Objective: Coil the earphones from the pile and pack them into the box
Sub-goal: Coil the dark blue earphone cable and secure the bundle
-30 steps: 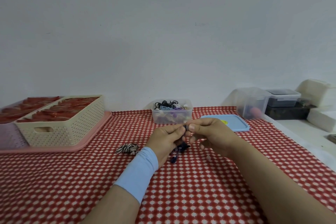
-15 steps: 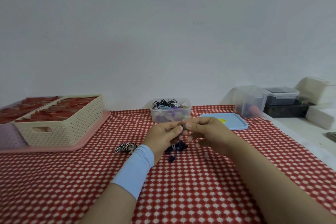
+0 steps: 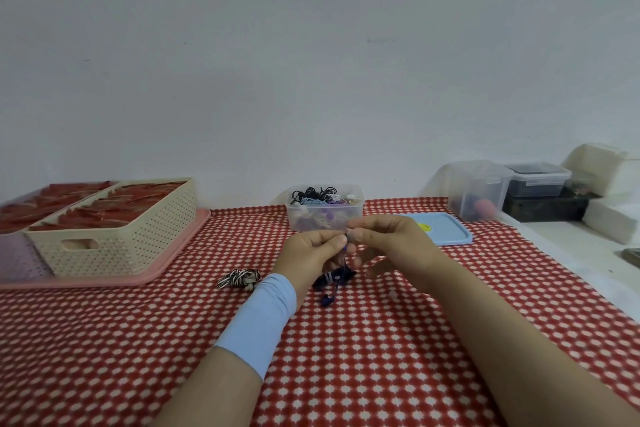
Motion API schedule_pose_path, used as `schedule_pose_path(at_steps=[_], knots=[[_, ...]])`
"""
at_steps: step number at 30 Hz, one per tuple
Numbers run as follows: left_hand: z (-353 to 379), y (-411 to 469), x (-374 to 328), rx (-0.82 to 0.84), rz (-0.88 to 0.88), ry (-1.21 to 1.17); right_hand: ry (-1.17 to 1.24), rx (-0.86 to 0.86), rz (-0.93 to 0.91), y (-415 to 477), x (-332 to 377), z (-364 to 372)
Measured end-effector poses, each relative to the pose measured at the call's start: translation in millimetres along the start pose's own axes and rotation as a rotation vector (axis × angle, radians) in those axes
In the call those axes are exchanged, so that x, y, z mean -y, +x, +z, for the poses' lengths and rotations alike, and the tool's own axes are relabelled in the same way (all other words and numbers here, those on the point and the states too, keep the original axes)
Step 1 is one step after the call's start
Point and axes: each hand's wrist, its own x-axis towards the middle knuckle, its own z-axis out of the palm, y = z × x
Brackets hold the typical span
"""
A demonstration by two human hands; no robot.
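Your left hand (image 3: 311, 253) and right hand (image 3: 391, 246) meet fingertip to fingertip above the red-and-white checked surface (image 3: 381, 357). Both have curled fingers pinching the cord of the dark blue wired earphones (image 3: 334, 279). The rest of the bundle hangs just below the left palm, with one end dangling lower. The pinch point is hidden by your fingers, and I can't tell whether the bundle touches the surface. The clear plastic box of mixed earphones (image 3: 325, 218) sits just behind your hands. A black-and-white striped coiled earphone (image 3: 239, 279) lies left of the pale blue wrist sleeve (image 3: 259, 319). The containers at far right are blurry. Compared with half a second ago the grip is the same and the hands are only slightly higher.
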Motion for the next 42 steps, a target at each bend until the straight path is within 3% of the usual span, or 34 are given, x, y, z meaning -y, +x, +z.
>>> schedule_pose_path(at_steps=[15,23,27,32,42], knots=[[-5.0,-2.0,-2.7,0.025,-0.095,0.067,-0.405,-0.051,-0.191,3.1,-4.8,-5.7],[-5.2,-3.8,-2.1,0.03,-0.075,0.048,-0.371,-0.004,-0.23,-1.0,-0.5,-2.8],[-5.8,-4.5,-2.4,0.019,-0.007,0.036,-0.212,-0.008,-0.146,-2.3,1.6,-3.9],[-10.2,-4.6,-3.3,0.019,0.059,0.099,0.045,0.109,0.073,-2.8,1.4,-10.1],[-13.9,-6.0,-3.6,0.054,0.108,0.244,-0.063,0.162,0.129,-2.7,0.1,-9.5]])
